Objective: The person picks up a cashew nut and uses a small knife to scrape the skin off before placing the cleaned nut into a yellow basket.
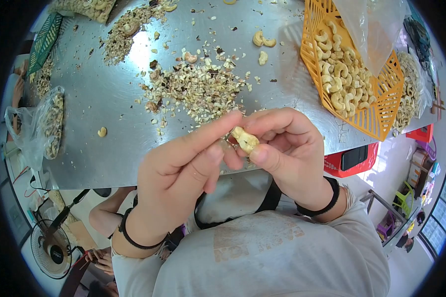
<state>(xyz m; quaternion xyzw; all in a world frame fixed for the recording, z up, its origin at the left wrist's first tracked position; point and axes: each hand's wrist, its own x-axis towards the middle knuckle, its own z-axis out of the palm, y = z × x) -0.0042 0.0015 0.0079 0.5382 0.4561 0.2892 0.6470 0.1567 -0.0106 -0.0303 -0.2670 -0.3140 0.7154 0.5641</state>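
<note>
Our hands (228, 158) pinch a cashew (245, 140) at the frame's centre; it looks light, firm but brittle, best held lightly by its ends.

Left hand (186, 166) faces right hand (291, 151), fingers bent.

Held cashew (246, 140): one. Yellow basket (385, 108): one, two o'clock. Green basket (44, 43): one, ten o'clock. Phone (354, 157): one, three o'clock. Fan (51, 249): one, eight o'clock.
</note>
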